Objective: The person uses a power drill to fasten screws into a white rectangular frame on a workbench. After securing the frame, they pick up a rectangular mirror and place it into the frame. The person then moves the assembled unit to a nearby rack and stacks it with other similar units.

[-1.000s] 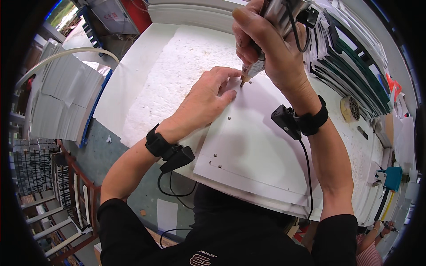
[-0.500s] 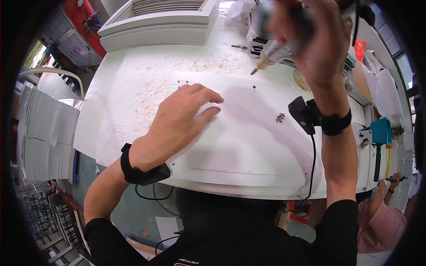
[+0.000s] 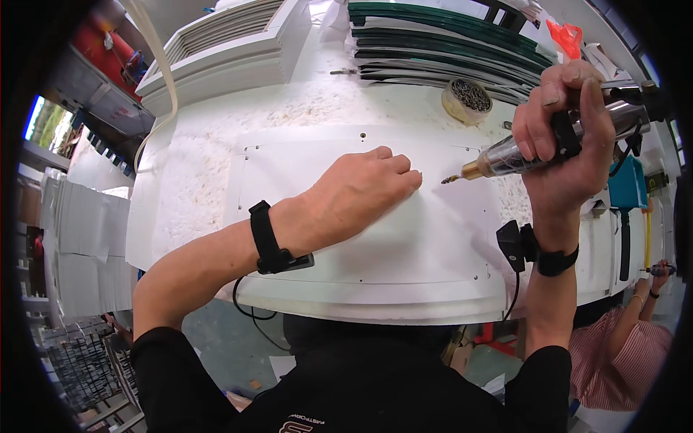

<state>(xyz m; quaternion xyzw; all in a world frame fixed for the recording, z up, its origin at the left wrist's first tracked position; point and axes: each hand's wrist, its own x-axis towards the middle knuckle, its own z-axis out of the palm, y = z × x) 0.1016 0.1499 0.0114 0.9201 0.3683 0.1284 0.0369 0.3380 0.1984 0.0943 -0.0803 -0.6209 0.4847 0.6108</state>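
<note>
Head: round tub (image 3: 458, 112) (near driver (image 3: 509, 155)) holds screws (image 3: 471, 94).

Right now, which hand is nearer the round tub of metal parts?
Right. The right hand, gripping the driver, is right of the tub; the left hand is farther away, to its left and closer to the body.

The left of the hands (image 3: 361, 189) hides part of the white panel (image 3: 406, 232) below it.

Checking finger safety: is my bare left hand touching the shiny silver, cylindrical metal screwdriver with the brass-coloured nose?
Apart. The head view shows a strip of flat white panel between your left hand and the silver screwdriver, tip included.
</note>
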